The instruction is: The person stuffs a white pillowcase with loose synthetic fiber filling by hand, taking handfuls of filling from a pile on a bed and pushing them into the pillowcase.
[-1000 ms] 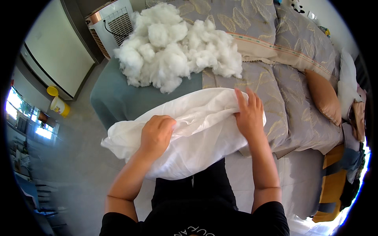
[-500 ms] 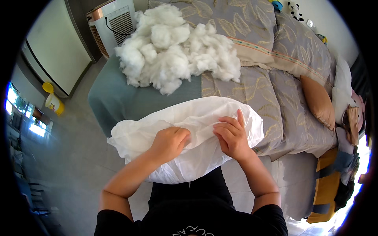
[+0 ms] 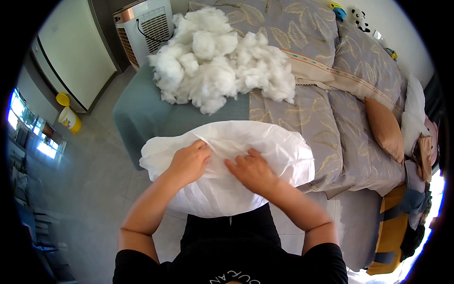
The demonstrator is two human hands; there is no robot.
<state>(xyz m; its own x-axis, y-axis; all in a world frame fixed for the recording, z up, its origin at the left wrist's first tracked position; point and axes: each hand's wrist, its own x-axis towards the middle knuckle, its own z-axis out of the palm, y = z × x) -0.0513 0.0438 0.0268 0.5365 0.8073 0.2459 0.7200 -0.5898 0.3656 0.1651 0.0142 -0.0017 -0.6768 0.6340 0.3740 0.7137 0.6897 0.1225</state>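
A plump white pillow cover point(image 3: 279, 142) with creased, slightly shiny fabric lies across my lap, against the edge of the bed. My left hand point(image 3: 190, 162) has its fingers curled on a fold of the cloth, left of the middle. Just to its right, my right hand point(image 3: 253, 171) rests on the same fabric with thumb and fingers apart, palm down. What fills the cover is hidden. Beyond it, a big heap of fluffy white stuffing point(image 3: 213, 66) sits on the bed.
Under the stuffing is a teal cloth point(image 3: 142, 109), beside a grey leaf-patterned bedspread point(image 3: 312, 113). A brown cushion point(image 3: 384, 130) lies at the right. An air cooler point(image 3: 149, 28) stands behind the bed's left corner. A yellow and white bucket point(image 3: 70, 119) is on the floor.
My right hand has moved left and down onto the cover, nearer to my left hand. My left hand has shifted slightly up. The view has turned a little.
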